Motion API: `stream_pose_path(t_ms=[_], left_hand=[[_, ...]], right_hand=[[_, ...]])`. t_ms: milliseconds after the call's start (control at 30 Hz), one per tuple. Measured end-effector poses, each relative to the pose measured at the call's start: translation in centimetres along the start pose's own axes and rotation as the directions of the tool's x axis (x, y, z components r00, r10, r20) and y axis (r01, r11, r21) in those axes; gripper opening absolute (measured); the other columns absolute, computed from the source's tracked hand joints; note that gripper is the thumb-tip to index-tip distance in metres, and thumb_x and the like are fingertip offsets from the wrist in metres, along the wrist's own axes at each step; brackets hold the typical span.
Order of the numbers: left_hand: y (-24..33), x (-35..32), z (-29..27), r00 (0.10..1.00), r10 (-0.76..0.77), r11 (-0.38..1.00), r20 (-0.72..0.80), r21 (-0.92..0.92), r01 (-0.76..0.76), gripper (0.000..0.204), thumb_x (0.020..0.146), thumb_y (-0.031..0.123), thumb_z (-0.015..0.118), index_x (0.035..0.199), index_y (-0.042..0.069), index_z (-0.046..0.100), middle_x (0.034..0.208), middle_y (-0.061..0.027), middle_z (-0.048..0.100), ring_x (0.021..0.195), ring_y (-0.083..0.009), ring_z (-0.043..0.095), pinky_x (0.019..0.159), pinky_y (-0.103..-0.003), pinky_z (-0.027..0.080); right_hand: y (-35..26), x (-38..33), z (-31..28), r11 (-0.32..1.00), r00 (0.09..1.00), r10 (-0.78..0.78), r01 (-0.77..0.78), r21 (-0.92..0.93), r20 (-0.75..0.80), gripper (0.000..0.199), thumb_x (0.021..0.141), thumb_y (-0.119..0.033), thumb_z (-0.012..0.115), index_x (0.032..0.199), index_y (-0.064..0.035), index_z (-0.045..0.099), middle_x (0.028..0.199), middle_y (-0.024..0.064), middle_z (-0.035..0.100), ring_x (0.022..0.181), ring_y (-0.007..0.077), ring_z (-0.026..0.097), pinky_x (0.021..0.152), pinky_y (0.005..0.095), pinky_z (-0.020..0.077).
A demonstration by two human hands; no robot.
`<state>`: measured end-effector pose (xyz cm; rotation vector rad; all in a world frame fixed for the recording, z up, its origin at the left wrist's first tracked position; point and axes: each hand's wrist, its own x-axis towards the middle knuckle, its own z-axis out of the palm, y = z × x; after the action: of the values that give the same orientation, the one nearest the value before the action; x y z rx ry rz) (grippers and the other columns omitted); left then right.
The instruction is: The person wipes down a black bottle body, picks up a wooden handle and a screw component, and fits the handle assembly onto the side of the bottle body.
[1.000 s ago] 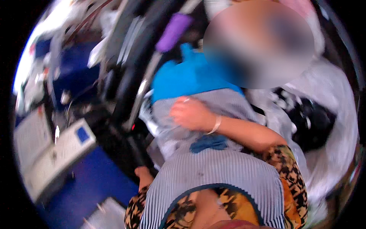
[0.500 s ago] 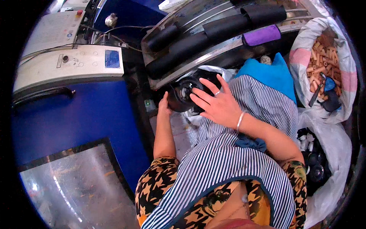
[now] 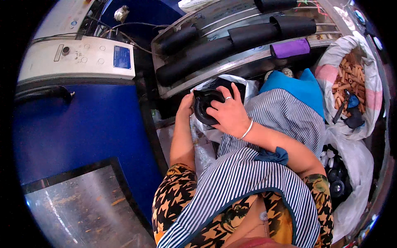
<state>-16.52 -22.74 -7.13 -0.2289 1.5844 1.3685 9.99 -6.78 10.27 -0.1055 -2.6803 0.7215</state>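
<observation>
A hollow, rounded black plastic part point(image 3: 202, 98) with a pointed lip is held over my lap, tilted with its opening toward me. My left hand point(image 3: 188, 105) is closed on its left edge beside the lip, its fingertips hidden behind. My right hand point(image 3: 231, 113) bends over the right rim, several fingers dipping into the opening and the little finger lifted off; the fingertips inside cannot be seen. Just beyond the part lies an open white plastic bag point(image 3: 250, 88) with something dark in it.
Black curved sleeves point(image 3: 211, 49) and a purple roll point(image 3: 291, 48) cover the machine's rails ahead. At right stand a sack point(image 3: 328, 70) of short brownish tubes point(image 3: 351, 78) and a clear bag point(image 3: 359, 165) of black and white parts. A blue machine cabinet point(image 3: 82, 128) stands left.
The black part has turned and tilted, so its opening now shows. My right hand has gone from spread over its middle to fingers bent into it. The whole view has shifted slightly.
</observation>
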Motion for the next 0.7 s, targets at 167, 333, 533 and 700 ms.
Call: stream_pose_path(t_ms=[167, 333, 533, 700], left_hand=[[-1.5, 1.1, -1.4, 0.996, -0.086, 0.990, 0.020, -0.113, 0.088, 0.045, 0.090, 0.045, 0.066, 0.100, 0.002, 0.066, 0.092, -0.0092, 0.070, 0.078, -0.0230, 0.067, 0.069, -0.040, 0.055], [-3.6, 1.9, -3.0, 0.989, -0.067, 0.994, -0.131, -0.097, 0.055, 0.040, 0.094, 0.042, 0.060, 0.109, 0.005, 0.065, 0.099, -0.0100, 0.070, 0.084, -0.0257, 0.067, 0.075, -0.041, 0.056], [0.1, -1.5, 2.7, 0.995, 0.005, 0.956, 0.100, -0.292, 0.025, 0.036, 0.096, 0.034, 0.056, 0.118, 0.006, 0.062, 0.110, -0.0083, 0.067, 0.099, -0.0253, 0.064, 0.088, -0.041, 0.052], [7.9, -4.3, 5.9, 0.985, 0.174, 0.790, -0.015, -0.594, -0.149, 0.038, 0.100, 0.031, 0.048, 0.126, 0.005, 0.058, 0.131, -0.0083, 0.060, 0.124, -0.0258, 0.054, 0.107, -0.042, 0.041]], right_hand=[[0.1, -0.2, 0.3, 0.991, 0.998, -0.064, 0.062, 0.120, 0.011, 0.048, 0.068, -0.042, 0.077, 0.110, -0.0209, 0.066, 0.118, 0.0035, 0.060, 0.131, 0.0359, 0.039, 0.109, 0.0668, 0.0185], [4.8, -0.5, -3.6, 0.976, 0.991, 0.015, 0.014, 0.218, -0.131, 0.041, 0.077, -0.036, 0.073, 0.111, -0.0133, 0.066, 0.123, 0.0071, 0.061, 0.127, 0.0327, 0.046, 0.105, 0.0481, 0.0352], [12.2, -3.9, -0.6, 0.877, 0.954, 0.295, -0.248, -0.412, 0.055, 0.026, 0.083, -0.030, 0.064, 0.097, -0.0089, 0.067, 0.095, 0.0082, 0.067, 0.099, 0.0279, 0.059, 0.091, 0.0420, 0.0435], [11.8, -5.4, 0.6, 0.945, 0.977, 0.203, -0.212, -0.250, -0.060, 0.019, 0.086, -0.027, 0.060, 0.082, -0.0100, 0.067, 0.082, 0.0046, 0.066, 0.086, 0.0228, 0.061, 0.082, 0.0381, 0.0444]])
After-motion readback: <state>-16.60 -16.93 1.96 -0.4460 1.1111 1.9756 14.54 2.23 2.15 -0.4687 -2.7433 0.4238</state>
